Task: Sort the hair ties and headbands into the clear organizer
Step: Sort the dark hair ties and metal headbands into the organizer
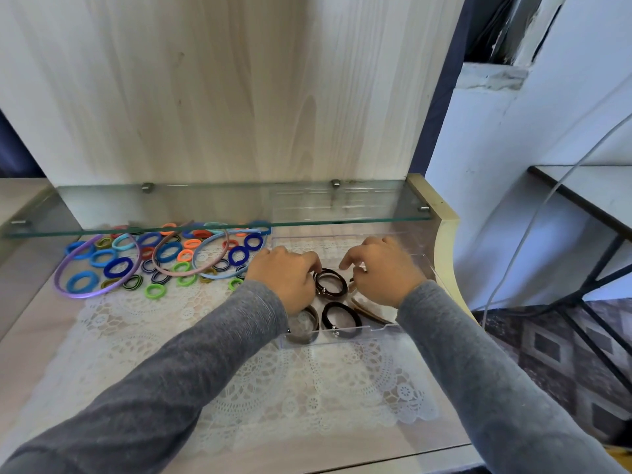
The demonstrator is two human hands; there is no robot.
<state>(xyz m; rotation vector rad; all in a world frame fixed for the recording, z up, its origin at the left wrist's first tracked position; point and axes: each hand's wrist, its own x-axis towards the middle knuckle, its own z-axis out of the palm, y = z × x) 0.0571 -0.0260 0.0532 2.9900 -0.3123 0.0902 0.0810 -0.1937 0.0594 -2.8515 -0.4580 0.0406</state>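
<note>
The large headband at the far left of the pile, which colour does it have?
Light purple. The headband shows best in the head view.

the left hand (287, 282) pinches the rim of a dark hair tie (331, 281) inside the clear organizer (342, 335). just right of that grip is the right hand (383, 275), fingers curled (what they touch is hidden). nearer the person than the grip lie a black hair tie (342, 318) and a brown headband (367, 312). well left of it, coloured hair ties (164, 258) and a purple headband (82, 295) lie on the lace mat (307, 388).
</note>
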